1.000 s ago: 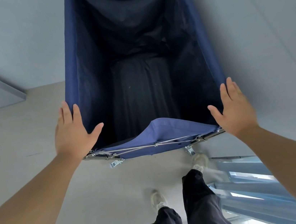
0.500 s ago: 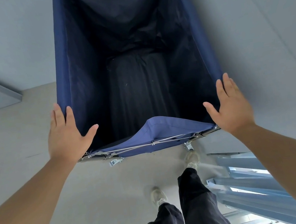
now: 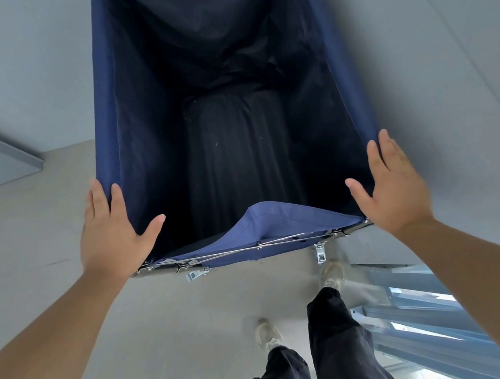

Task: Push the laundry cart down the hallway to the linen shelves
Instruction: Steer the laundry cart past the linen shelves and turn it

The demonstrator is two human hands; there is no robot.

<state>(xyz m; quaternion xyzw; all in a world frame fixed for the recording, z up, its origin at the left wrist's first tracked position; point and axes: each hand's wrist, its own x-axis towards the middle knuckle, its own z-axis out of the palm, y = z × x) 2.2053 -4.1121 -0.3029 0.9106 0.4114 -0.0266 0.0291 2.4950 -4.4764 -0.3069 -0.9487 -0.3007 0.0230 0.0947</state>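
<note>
Pale hallway floor [image 3: 43, 248] ran between grey walls; at left the left hand [image 3: 111, 236] lay flat, fingers spread, on the near corner of the laundry cart [image 3: 128, 141], gripping nothing; the cart stood centre, running far ahead; the right hand [image 3: 392, 189] pressed its other corner likewise; pushing seemed underway; next, an even, straight shove; no shelves showed.

Both bare arms reach forward, nearly straight, wrists bent slightly back. The left hand [image 3: 111, 236] lies flat and spread on the near left corner of the laundry cart [image 3: 128, 141], thumb angled inward over the rim. The right hand [image 3: 392, 189] mirrors it on the near right corner, fingers extended, thumb pointing inward. Neither hand curls closed.
</note>
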